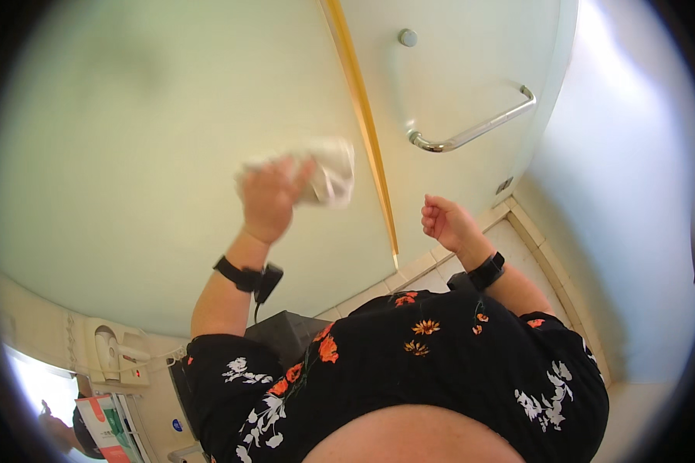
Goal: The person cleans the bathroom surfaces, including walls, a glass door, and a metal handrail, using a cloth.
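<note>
My left hand (269, 202) lies over a pale, crumpled cloth (337, 171) against a large frosted glass panel (162, 170). Both the hand and the cloth are smeared by motion; the cloth sticks out beyond the fingertips on the right. My right hand (449, 224) is raised in front of the glass door (471, 69), below its chrome bar handle (471, 137). Its fingers are curled in, and nothing shows in them. A black strap with a small device circles each wrist.
A yellow-gold strip (361, 92) runs between panel and door. A round knob (408, 38) sits above the handle. Tiled edging (417, 268) lines the bottom. At lower left hang a wall hair dryer (108, 351) and a red, white and green package (104, 428).
</note>
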A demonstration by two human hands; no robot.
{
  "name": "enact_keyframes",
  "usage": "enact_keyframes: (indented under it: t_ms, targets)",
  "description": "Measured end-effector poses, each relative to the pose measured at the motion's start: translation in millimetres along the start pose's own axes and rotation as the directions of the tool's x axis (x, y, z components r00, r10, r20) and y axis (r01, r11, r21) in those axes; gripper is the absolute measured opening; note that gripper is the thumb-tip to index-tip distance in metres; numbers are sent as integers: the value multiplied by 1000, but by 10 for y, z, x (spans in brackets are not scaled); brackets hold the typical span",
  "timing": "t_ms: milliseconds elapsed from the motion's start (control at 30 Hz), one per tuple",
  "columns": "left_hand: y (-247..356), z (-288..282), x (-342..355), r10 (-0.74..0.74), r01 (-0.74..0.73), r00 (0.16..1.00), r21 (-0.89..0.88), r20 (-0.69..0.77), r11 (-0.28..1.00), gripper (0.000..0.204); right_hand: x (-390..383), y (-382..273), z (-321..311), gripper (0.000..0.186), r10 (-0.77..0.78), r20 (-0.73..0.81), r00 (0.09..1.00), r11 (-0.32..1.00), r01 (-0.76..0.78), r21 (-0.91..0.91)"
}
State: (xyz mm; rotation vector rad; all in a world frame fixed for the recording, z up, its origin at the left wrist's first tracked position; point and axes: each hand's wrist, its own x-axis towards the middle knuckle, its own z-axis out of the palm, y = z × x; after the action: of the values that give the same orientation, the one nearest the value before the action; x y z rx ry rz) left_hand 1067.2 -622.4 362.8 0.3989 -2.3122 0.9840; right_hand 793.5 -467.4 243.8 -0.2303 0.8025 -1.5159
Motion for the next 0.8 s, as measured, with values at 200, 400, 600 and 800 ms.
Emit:
enact_keyframes:
  t_ms: [200,400,600,800]
  targets:
    - [-372,-258,-558,-26,33,998,-114,64,993,46,-78,24,-133,13,42,-23,999,997,-43,-69]
    - [-1721,-1313,-223,-573,682,713,211,-404,700,42,-114,10,-280,10,61,-42,997,996,-63,-62]
    - [-1781,-1190,52,-597,771,456,-41,-660,635,38,-103,49,-290,9,92,-2,996,994,-92,-61]
    - [-830,-817,422,-258,398,907,474,-333,785,65,-70,35,-392,10,139,49,989,987,-134,-84]
